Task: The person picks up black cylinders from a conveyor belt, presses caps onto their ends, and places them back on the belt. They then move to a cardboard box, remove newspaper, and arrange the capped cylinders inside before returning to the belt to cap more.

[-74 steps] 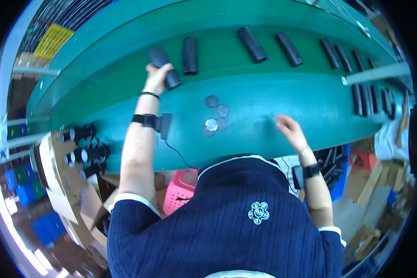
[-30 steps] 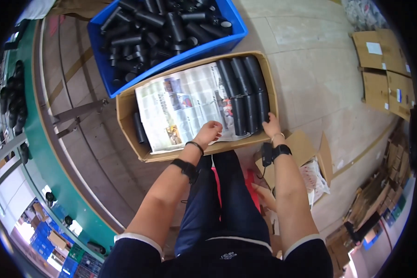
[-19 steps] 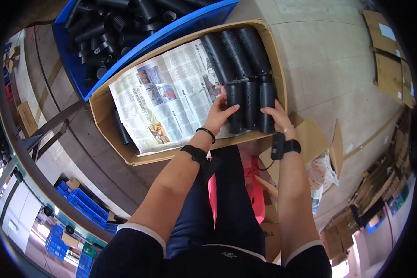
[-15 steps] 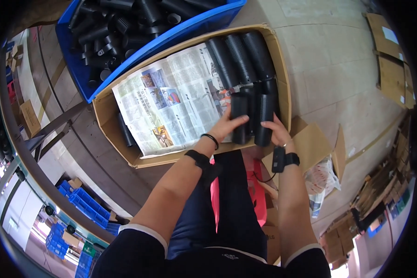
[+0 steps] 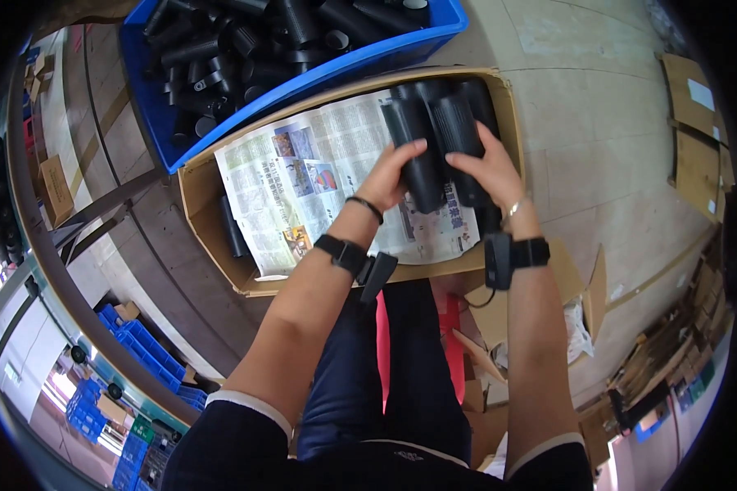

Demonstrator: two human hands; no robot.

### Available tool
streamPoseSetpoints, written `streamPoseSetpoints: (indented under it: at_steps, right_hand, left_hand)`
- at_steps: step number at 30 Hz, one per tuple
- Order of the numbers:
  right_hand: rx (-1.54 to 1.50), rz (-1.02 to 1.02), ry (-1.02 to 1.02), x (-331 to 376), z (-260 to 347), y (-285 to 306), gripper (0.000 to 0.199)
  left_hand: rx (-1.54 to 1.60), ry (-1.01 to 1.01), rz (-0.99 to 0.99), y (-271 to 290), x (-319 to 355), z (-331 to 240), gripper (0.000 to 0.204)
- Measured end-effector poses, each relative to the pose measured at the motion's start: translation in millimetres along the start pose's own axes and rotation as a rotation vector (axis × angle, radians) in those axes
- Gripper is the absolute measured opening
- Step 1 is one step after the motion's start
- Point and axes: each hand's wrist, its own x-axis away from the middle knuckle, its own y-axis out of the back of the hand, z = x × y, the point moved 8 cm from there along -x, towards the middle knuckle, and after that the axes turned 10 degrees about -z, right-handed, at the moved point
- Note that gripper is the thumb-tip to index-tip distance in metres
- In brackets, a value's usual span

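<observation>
I wear this camera on my head, the left one of a side-by-side pair, and it looks steeply down over my own front. My sleeves [image 5: 213, 450] fill the lower edge, nearest the lens, and my forearms run up from there. My left hand [image 5: 391, 176] and right hand [image 5: 497, 170] lie above the middle, within arm's reach. The carton [image 5: 201, 195] shows from above; the blue bin [image 5: 413, 51] beyond it is cut by the top edge. The wide fisheye takes in floor [image 5: 577, 139] to the right and bends straight edges toward its dark rim.
</observation>
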Motion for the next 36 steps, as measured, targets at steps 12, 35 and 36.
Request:
streamPoseSetpoints:
  at_steps: [12, 35, 36]
  right_hand:
    - [0.104, -0.001, -0.119, -57, -31, 33, 0.112]
    - [-0.721, 0.369, -0.464, 81, -76, -28, 0.091]
    - [-0.765, 0.439, -0.507, 106, -57, -39, 0.091]
  left_hand:
    - [-0.103, -0.188, -0.148, 29, -27, -35, 0.068]
    - [0.077, 0.080, 0.106, 66, 117, 6, 0.056]
    - [0.095, 0.073, 0.102, 63, 145, 8, 0.058]
